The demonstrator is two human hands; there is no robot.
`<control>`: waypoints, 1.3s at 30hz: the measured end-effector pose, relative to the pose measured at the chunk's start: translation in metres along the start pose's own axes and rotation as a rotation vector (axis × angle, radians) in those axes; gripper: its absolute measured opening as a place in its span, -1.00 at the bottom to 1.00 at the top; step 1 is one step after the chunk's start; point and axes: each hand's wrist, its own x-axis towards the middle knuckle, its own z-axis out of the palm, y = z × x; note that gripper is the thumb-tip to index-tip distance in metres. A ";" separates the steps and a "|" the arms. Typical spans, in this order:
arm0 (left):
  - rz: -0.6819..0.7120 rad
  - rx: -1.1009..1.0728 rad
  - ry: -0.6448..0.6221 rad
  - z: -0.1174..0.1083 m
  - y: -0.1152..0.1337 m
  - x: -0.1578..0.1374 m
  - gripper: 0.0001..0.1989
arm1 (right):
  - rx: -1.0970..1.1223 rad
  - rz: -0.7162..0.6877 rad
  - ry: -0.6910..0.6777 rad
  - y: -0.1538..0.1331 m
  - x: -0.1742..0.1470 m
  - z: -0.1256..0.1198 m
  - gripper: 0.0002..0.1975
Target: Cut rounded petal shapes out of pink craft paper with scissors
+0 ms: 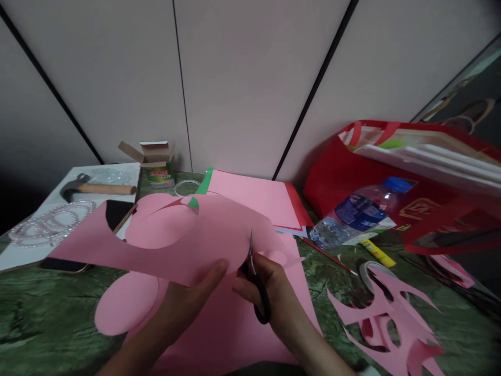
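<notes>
My left hand grips the lower edge of a pink paper sheet, thumb on top and the other fingers hidden beneath. Rounded pieces have been cut out of the sheet's left part. In my right hand is a pair of scissors with black handles, its blades pointing away from me at the sheet's right part. Below the held sheet lies a large pink sheet. Left of my left hand rests a pink paper oval.
A stack of coloured paper lies by the wall. On the left are a hammer, a bead string and a small open box. On the right are a water bottle, a red bag, a glue stick and paper scraps.
</notes>
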 end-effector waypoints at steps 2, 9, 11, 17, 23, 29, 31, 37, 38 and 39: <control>0.013 -0.008 -0.007 0.000 0.000 0.000 -0.62 | 0.011 -0.007 -0.011 0.002 0.001 -0.001 -0.74; 0.013 -0.017 -0.016 -0.001 0.002 0.001 -0.59 | 0.003 -0.024 -0.017 0.002 0.001 -0.002 -0.77; 0.038 -0.038 -0.018 -0.001 0.002 0.001 -0.58 | 0.006 -0.016 -0.007 0.002 0.001 -0.001 -0.77; 0.036 -0.046 -0.031 -0.001 0.006 0.000 -0.64 | 0.002 -0.030 -0.022 0.010 0.004 -0.004 -0.79; 0.078 -0.077 -0.048 0.001 0.018 -0.004 -0.76 | -0.061 -0.020 0.023 0.012 0.007 -0.004 -0.81; 0.135 -0.086 -0.041 -0.001 0.012 0.001 -0.74 | -0.105 -0.004 0.057 0.004 0.004 -0.002 -0.84; 0.139 -0.074 -0.064 -0.003 0.006 0.005 -0.71 | -0.114 -0.001 0.062 0.002 0.004 -0.001 -0.84; 0.188 -0.018 -0.110 -0.010 -0.003 0.011 -0.68 | -0.112 0.011 0.091 -0.002 0.003 0.002 -0.85; 0.193 -0.016 -0.110 -0.010 -0.003 0.011 -0.68 | -0.111 0.010 0.091 -0.001 0.003 0.002 -0.85; 0.196 -0.018 -0.109 -0.010 -0.003 0.011 -0.69 | -0.109 0.010 0.090 -0.001 0.003 0.002 -0.85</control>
